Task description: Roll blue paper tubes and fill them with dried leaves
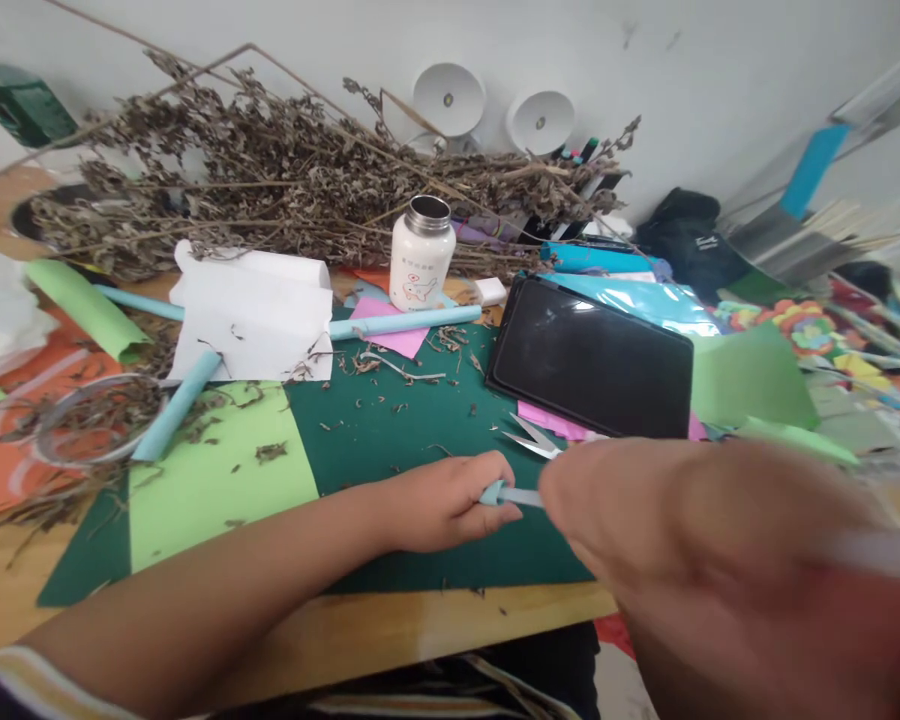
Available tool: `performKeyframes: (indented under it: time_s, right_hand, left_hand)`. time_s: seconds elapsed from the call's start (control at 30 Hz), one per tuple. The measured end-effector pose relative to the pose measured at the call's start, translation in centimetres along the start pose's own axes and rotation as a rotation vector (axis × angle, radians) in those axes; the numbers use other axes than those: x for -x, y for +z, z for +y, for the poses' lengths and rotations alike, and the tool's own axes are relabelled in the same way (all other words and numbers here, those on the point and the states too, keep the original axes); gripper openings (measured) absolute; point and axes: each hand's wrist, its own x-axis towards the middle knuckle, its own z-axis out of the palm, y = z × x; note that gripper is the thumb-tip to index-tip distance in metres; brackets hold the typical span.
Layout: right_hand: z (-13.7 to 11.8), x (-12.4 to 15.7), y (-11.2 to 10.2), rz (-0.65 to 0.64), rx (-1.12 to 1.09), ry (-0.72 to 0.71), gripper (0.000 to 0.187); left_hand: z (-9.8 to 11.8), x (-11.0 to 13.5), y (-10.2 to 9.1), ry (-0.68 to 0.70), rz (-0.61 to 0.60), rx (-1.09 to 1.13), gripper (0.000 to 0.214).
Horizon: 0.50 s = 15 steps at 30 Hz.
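My left hand (pixel 450 500) rests on the dark green mat (pixel 390 430) near the table's front edge, fingers curled round the end of a thin light blue paper roll (pixel 511 495). My right hand (pixel 690 540) is very close to the camera, large and blurred, and meets the other end of that roll; its fingers cannot be made out. The open blades of a pair of scissors (pixel 534 438) stick out just above the roll, between the two hands.
A black tablet (pixel 592 360) lies right of the mat. A white bottle (pixel 421 255) stands behind it, before a heap of dried branches (pixel 285 180). White folded paper (pixel 255 315), light blue paper rolls (pixel 405 322), light green sheets (pixel 217 470) and coloured craft scraps lie around.
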Motion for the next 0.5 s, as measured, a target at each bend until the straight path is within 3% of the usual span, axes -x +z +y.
performKeyframes:
  time_s: [0.2, 0.5]
  right_hand:
    - [-0.1, -0.6, 0.5, 0.010, -0.172, -0.190, 0.048]
    - [0.0, -0.7, 1.1, -0.099, -0.248, -0.150, 0.048]
  left_hand:
    - [0.5, 0.1, -0.1, 0.024, 0.032, -0.158, 0.018]
    - [0.4, 0.2, 0.0, 0.058, 0.052, -0.101, 0.019]
